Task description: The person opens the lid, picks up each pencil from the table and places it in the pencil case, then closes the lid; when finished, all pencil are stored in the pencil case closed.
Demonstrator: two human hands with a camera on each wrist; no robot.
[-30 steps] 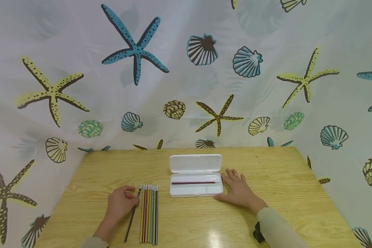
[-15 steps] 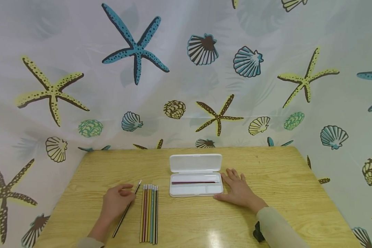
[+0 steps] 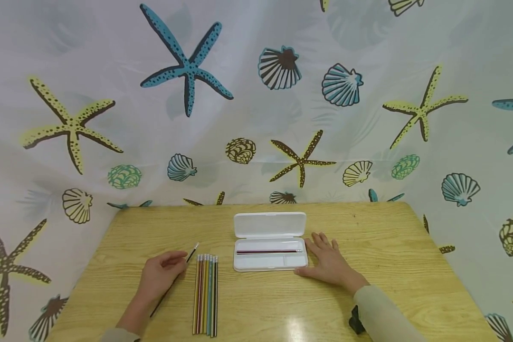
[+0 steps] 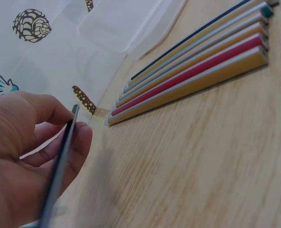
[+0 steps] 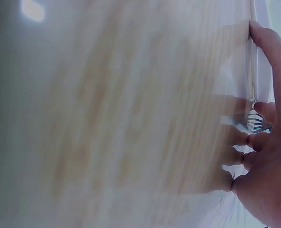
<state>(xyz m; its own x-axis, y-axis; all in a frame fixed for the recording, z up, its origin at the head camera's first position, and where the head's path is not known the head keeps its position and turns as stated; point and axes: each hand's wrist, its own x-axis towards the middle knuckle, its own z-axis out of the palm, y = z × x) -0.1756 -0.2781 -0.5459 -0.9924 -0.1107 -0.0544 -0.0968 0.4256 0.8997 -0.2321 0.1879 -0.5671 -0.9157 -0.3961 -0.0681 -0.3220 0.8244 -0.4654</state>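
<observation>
My left hand [image 3: 161, 274] pinches a dark pencil [image 4: 60, 164] between thumb and fingers, left of the pencil row. The pencil slants, its pale end [image 3: 196, 245] pointing up and to the right in the head view. Beside it lies a row of several pencils [image 3: 206, 294] in yellow, red, blue and black, side by side. A white pencil case [image 3: 261, 264] stands with its lid [image 3: 270, 225] raised. One dark red pencil [image 3: 267, 251] lies lengthwise inside. At the case's right edge my right hand [image 3: 329, 261] rests with fingers spread, touching the case and the table.
The wooden table [image 3: 367, 237] runs back to a pale cloth [image 3: 248, 114] printed with starfish and shells, which also hangs at both sides. A small black object [image 3: 356, 320] sits by the right sleeve.
My left hand has moved a little left, away from the pencil row. The pencil in it has tilted further, its pale end rising toward the right. My right hand has stayed in place.
</observation>
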